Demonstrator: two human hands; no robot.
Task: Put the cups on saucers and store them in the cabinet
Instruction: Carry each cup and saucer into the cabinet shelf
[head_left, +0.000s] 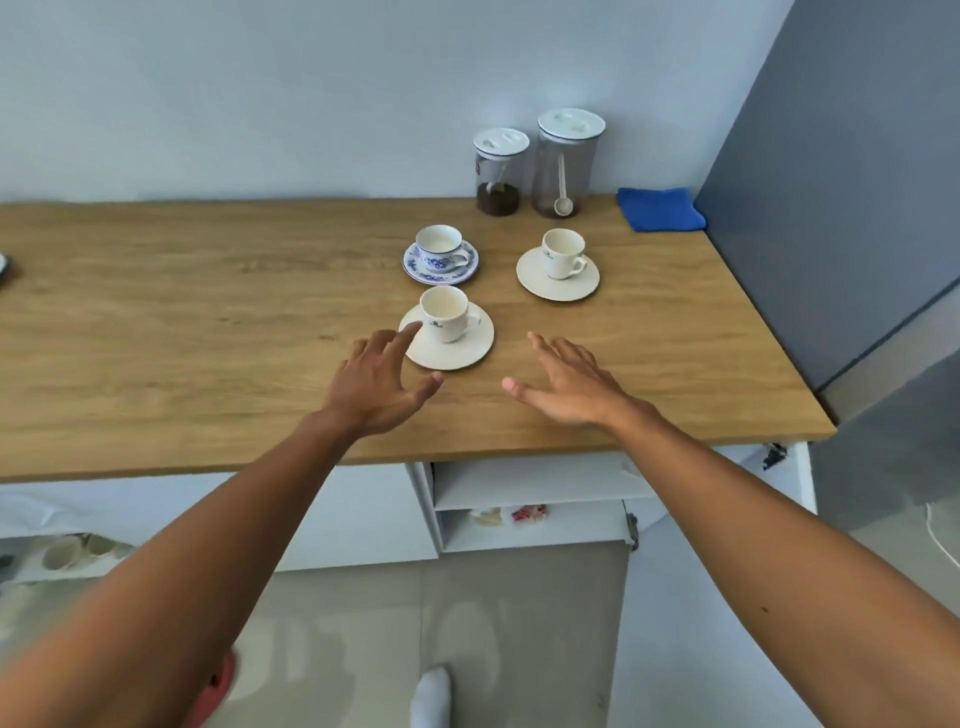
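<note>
Three cups stand on saucers on the wooden counter (208, 332). The nearest white cup (445, 313) rests on a white saucer (462, 353). Behind it, a blue-patterned cup (439, 248) sits on a blue floral saucer (415, 267). To the right, another white cup (563, 253) sits on a white saucer (535, 280). My left hand (379, 384) is open, its fingertips over the near saucer's left rim. My right hand (566, 387) is open, hovering just right of that saucer, holding nothing.
Two lidded clear canisters (500, 171) (567, 161) and a folded blue cloth (661, 209) stand by the back wall. A grey fridge (841, 218) borders the counter's right end. Below the counter, an open white cabinet (535, 512) shows shelves with a few items.
</note>
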